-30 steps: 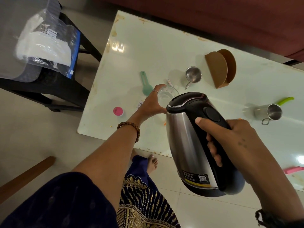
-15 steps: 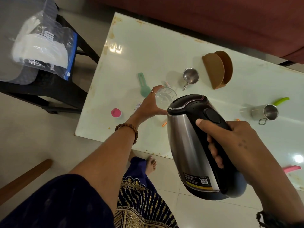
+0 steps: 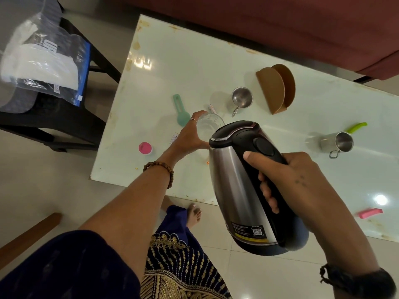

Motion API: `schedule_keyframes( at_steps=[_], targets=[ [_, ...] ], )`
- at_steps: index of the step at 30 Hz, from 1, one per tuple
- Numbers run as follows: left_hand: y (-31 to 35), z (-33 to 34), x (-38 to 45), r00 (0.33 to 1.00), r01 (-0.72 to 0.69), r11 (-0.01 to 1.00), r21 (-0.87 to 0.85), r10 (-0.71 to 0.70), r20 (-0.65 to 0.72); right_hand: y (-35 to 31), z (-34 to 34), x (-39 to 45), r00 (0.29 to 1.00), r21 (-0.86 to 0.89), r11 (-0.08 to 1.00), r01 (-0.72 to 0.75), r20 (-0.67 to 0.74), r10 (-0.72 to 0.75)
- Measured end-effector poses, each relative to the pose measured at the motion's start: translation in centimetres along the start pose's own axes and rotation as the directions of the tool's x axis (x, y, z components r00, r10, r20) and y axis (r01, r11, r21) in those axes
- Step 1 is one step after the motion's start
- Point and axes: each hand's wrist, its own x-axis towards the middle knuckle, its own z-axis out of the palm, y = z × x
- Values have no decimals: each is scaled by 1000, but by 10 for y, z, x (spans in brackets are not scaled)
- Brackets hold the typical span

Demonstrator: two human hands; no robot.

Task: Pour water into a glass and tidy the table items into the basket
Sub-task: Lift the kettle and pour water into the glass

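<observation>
1. Head view looks down on a pale, glossy worktop (image 3: 194, 67) with a person standing at its near edge.
2. Left hand (image 3: 190, 137) reaches forward, fingers curled round the side of a clear glass (image 3: 209, 126) that stands on the worktop near the middle of the view.
3. Right hand (image 3: 287, 180) is clamped on the black handle of a steel kettle (image 3: 235, 190), thumb laid along the top of the handle by the lid button.
4. Kettle is tipped forward, its black lid end just beside the glass at the glass's 5 o'clock; its base hangs over the floor, off the near edge of the worktop. Whether water runs cannot be told.
5. At 10 o'clock from the glass lies a teal scoop (image 3: 181, 113), near the left hand's fingertips.
6. At 8 o'clock from the glass sits a pink round lid (image 3: 145, 147), close to the worktop's left edge.
7. At 1 o'clock stands a small steel cup (image 3: 241, 98), and just beyond it a brown curved holder (image 3: 274, 89).
8. At 3 o'clock, well apart, a second steel cup (image 3: 339, 142) lies on its side, with a green handle (image 3: 357, 127) just behind it.
9. Far right at 4 o'clock lies a pink bar (image 3: 370, 213).
10. Left of the worktop, a dark chair (image 3: 64, 113) carries a clear plastic bag (image 3: 43, 59).
</observation>
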Motion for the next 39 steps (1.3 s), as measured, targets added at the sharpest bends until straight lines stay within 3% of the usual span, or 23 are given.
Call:
schedule_keyframes(
  at_steps=[12, 17, 39],
  targets=[
    [-3, 1, 2, 1000, -17, 1000, 9, 17, -8, 5, 0, 1, 1000, 52, 998, 23, 12, -24],
    [-3, 2, 1, 1000, -7, 1000, 7, 7, -20, 14, -2, -2, 986, -58, 984, 167, 11, -166],
    [-2, 1, 1, 1000, 4, 1000, -1, -4, -2, 16, -8, 0, 988, -80, 985, 154, 9, -154]
  ],
)
